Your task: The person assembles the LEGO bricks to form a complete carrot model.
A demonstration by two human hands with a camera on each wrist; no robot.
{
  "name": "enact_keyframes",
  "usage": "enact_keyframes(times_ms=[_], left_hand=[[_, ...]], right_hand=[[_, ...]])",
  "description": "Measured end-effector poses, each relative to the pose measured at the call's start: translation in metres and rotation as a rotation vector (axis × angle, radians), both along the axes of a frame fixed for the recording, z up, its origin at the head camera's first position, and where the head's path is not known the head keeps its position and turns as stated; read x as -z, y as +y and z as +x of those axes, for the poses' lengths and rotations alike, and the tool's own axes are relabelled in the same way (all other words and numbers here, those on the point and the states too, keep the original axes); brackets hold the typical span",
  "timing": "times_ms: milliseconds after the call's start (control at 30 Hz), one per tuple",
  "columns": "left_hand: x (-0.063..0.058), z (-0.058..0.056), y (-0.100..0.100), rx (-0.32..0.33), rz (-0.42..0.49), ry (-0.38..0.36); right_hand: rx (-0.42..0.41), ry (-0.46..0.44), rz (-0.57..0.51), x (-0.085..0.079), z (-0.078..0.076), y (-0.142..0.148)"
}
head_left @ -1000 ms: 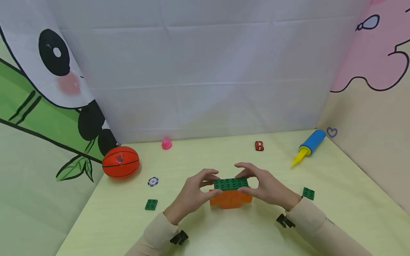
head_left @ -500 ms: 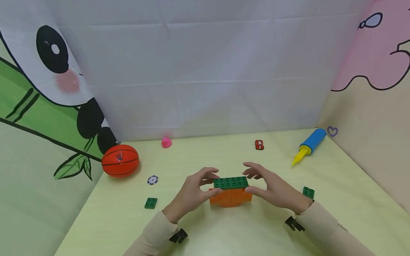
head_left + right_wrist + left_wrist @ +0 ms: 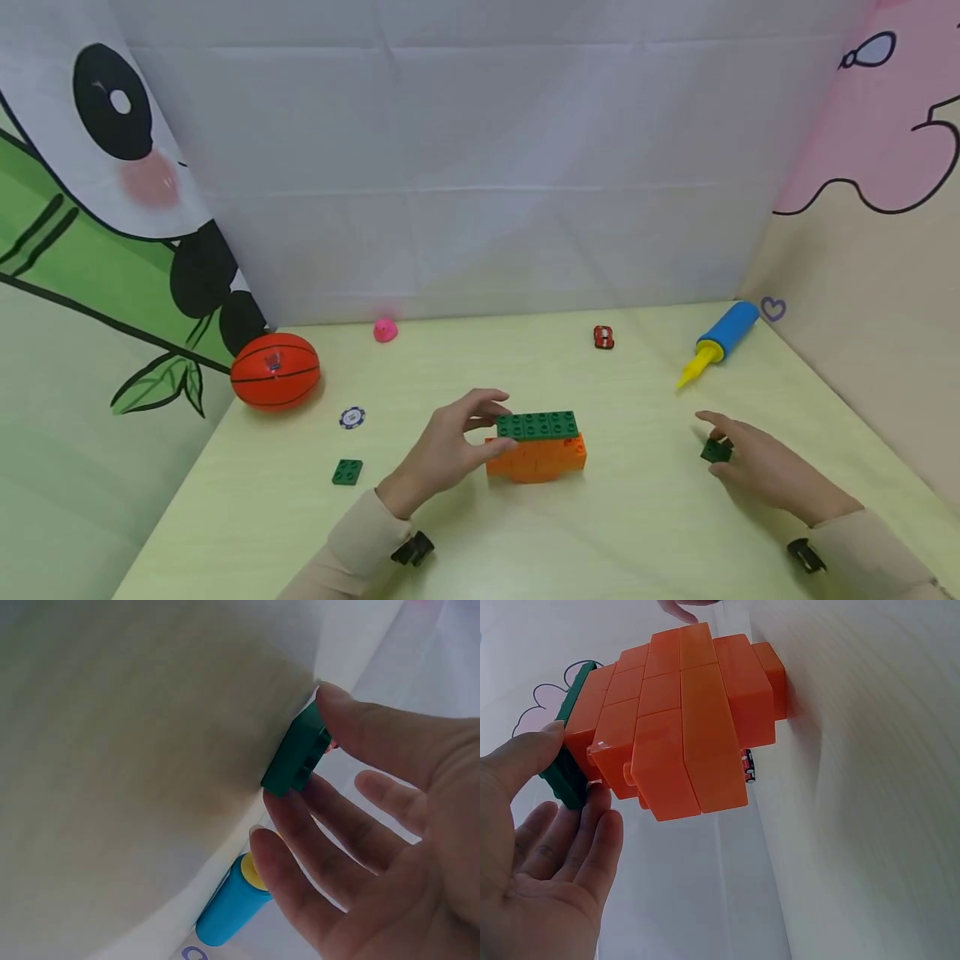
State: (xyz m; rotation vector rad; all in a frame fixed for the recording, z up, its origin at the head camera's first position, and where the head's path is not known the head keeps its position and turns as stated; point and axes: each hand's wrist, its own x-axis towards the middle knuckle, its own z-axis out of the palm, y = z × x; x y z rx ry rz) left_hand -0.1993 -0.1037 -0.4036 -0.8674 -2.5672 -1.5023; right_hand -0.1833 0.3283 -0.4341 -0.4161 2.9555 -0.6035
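Observation:
A stack of orange building bricks [image 3: 536,463] stands in the middle of the table, stepped and narrower at its foot in the left wrist view. Across its top lies a row of green building bricks [image 3: 537,426]. My left hand [image 3: 447,447] grips this row at its left end, thumb on the near side and fingers behind. Off to the right, my right hand [image 3: 776,468] pinches a loose green building brick [image 3: 294,754] at the tabletop, its thumb at one end and fingertips at the other. Another green building brick [image 3: 347,472] lies left of my left hand.
A red basketball [image 3: 275,372] sits at the left edge, with a poker chip [image 3: 352,417] near it. Along the back are a pink toy duck [image 3: 386,330], a small red car [image 3: 603,337] and a blue and yellow pump [image 3: 726,333]. A white sheet hangs behind the table.
My right hand has left the right end of the green row, moved right and taken hold of the loose green building brick. My left hand has stayed at the row's left end.

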Motion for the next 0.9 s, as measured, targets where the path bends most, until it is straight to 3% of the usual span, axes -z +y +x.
enact_keyframes(times_ms=[267, 367, 500, 633, 767, 900], left_hand=[[-0.003, 0.001, 0.000, 0.002, 0.002, -0.007], [-0.003, 0.001, 0.000, 0.005, 0.003, -0.008], [-0.003, 0.000, -0.001, 0.003, 0.006, -0.002], [-0.003, 0.000, -0.001, -0.001, 0.015, -0.006], [-0.002, 0.002, 0.000, 0.017, 0.018, -0.010], [-0.002, 0.002, -0.001, 0.030, 0.016, 0.000]], right_hand=[[-0.064, 0.022, -0.022, -0.010, -0.014, -0.019], [-0.121, 0.052, -0.142, -0.025, -0.014, -0.044], [-0.228, 0.159, -0.323, -0.049, -0.012, -0.087], [-0.347, 0.236, -0.433, -0.065, -0.013, -0.125], [-0.422, 0.197, -0.467, -0.067, -0.015, -0.144], [-0.420, 0.148, -0.464, -0.063, -0.017, -0.149]])
